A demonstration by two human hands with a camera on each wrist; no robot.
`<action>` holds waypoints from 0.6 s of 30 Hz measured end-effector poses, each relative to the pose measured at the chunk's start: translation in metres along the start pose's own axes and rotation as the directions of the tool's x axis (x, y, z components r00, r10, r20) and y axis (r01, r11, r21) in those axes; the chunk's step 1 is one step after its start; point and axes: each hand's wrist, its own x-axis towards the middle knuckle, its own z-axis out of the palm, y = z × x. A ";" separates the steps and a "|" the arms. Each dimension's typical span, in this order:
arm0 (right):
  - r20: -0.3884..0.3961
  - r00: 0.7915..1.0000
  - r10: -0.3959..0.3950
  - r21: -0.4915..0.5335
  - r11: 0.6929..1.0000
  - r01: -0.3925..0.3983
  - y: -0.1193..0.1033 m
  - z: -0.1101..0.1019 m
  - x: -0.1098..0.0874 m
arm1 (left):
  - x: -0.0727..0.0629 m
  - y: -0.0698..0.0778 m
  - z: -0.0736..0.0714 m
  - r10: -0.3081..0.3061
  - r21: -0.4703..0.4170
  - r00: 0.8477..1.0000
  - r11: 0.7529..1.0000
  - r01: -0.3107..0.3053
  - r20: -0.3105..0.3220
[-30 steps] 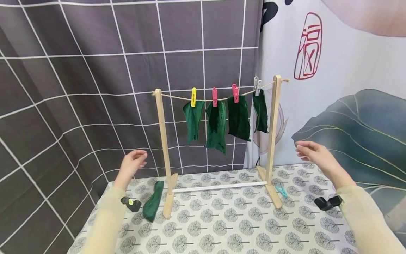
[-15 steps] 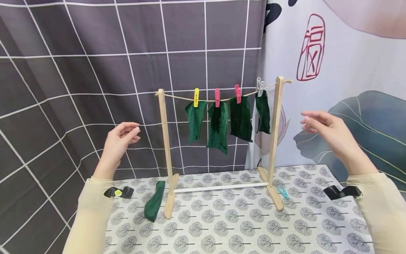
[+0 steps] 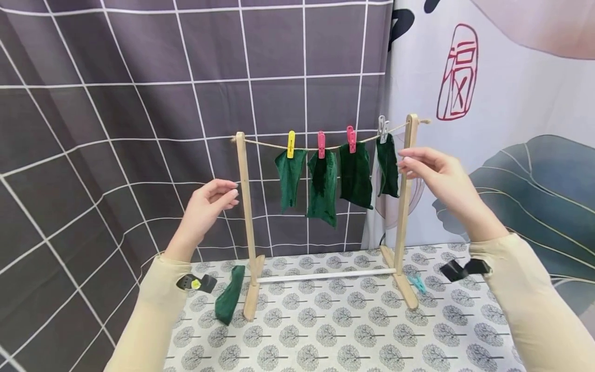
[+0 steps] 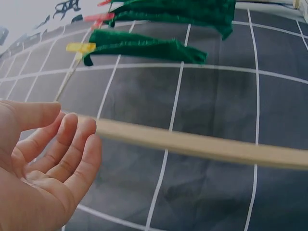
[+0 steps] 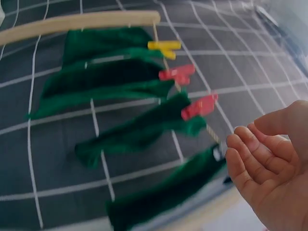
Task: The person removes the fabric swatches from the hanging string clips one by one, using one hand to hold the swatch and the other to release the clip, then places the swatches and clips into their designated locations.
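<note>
Several dark green cloths (image 3: 322, 188) hang from a string (image 3: 265, 144) between two wooden posts. A yellow clothespin (image 3: 291, 144), two pink clothespins (image 3: 322, 145) and a pale grey clothespin (image 3: 383, 130) clip them there. My left hand (image 3: 206, 209) is raised just left of the left post (image 3: 246, 206), its fingers loosely bent around nothing. At the right post (image 3: 405, 217), near the rightmost cloth (image 3: 387, 165), my right hand (image 3: 439, 173) overlaps the wood in the head view. Its fingers are also relaxed and hold nothing; contact with the post cannot be made out.
Another green cloth (image 3: 230, 297) lies on the tree-patterned tablecloth (image 3: 325, 330) beside the left foot of the stand. A light blue clothespin (image 3: 417, 283) lies by the right foot. A white bar (image 3: 325, 276) joins the feet. Behind stands a grey gridded curtain (image 3: 186, 113).
Both hands rose first, then came inward: my left hand moved right toward the left post, my right hand left to the right post. Cloths and clothespins stayed in place.
</note>
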 end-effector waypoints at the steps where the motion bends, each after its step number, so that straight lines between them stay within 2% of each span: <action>1: 0.003 1.000 -0.017 0.012 1.000 0.017 -0.004 0.003 0.003 | 0.000 0.002 0.003 0.006 0.000 1.000 1.000 -0.006 0.010; 7: 0.028 0.997 -0.068 0.075 0.995 0.066 -0.027 0.025 0.017 | -0.001 0.008 0.019 0.001 0.023 0.999 1.000 -0.002 0.043; 12: 0.065 0.996 -0.065 0.093 0.994 0.059 -0.038 0.046 0.032 | 0.001 0.009 0.029 -0.007 0.040 0.998 0.999 0.004 0.064; 18: 0.131 0.991 -0.032 0.080 0.997 0.022 -0.056 0.066 0.053 | 0.010 0.018 0.038 0.012 0.128 0.998 0.992 -0.020 0.064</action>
